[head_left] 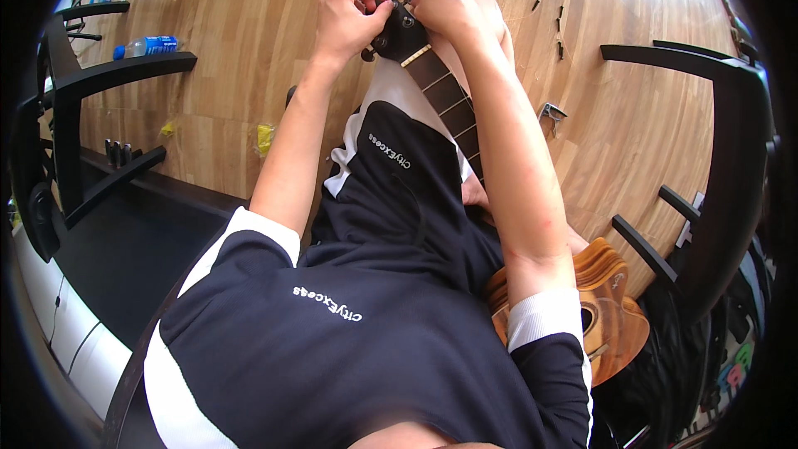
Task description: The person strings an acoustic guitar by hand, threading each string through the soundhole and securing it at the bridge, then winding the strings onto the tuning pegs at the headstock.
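An acoustic guitar lies across my lap, its brown wooden body [619, 328] at the lower right, partly behind my right arm. Its dark fretboard [449, 100] runs up and left to a black headstock [406, 40] with a pale nut [416, 56]. My left hand [349, 23] is closed over the headstock's left side, thumb and fingers pinched together. At its upper right edge, my right hand [445, 2] is closed beside the metal tuning pegs. What either pinch holds is too small to see. I cannot make out strings on the fretboard.
On the wood floor, small dark pieces [560, 50] and a metal clip, perhaps a capo [553, 112], lie right of the neck. A blue-labelled bottle [148, 47] lies at the left. Black chair arms [125, 71] flank me. Yellow scraps [264, 140] lie left of my legs.
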`<state>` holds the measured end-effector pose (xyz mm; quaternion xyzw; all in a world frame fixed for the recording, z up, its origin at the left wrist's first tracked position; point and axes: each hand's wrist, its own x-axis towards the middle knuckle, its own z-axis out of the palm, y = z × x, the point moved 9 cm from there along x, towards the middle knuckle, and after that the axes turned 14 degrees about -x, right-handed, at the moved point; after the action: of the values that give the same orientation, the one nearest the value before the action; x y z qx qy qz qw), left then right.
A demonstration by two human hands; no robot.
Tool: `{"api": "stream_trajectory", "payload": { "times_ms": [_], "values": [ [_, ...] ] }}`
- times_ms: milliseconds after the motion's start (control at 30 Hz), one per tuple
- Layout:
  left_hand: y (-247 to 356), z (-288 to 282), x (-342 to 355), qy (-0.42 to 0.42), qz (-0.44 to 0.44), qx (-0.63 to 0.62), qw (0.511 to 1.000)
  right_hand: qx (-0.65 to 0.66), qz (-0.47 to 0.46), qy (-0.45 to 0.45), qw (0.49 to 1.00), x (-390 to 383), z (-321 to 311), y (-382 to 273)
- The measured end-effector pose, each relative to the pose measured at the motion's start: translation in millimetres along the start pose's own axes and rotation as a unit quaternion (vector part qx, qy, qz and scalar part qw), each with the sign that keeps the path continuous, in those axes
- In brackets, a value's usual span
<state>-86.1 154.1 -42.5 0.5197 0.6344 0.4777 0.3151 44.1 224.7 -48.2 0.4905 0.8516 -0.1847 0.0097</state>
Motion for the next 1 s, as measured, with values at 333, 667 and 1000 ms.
{"api": "stream_trajectory", "payload": {
  "times_ms": [333,667,1000],
  "values": [
    [-9.9,1.3,-5.1,0.018,-0.004,-0.072,0.997,-0.125,-0.058,-0.023,0.99,-11.9,-23.1,-12.3],
    [-12.4,1.1,-8.7,0.032,0.029,-0.065,0.997,-0.138,-0.08,0.004,0.987,13.0,7.5,-11.9],
    [-14.7,1.2,-7.5,0.033,0.013,-0.067,0.997,-0.087,-0.046,0.028,0.995,14.5,8.5,-4.1]
  ]
}}
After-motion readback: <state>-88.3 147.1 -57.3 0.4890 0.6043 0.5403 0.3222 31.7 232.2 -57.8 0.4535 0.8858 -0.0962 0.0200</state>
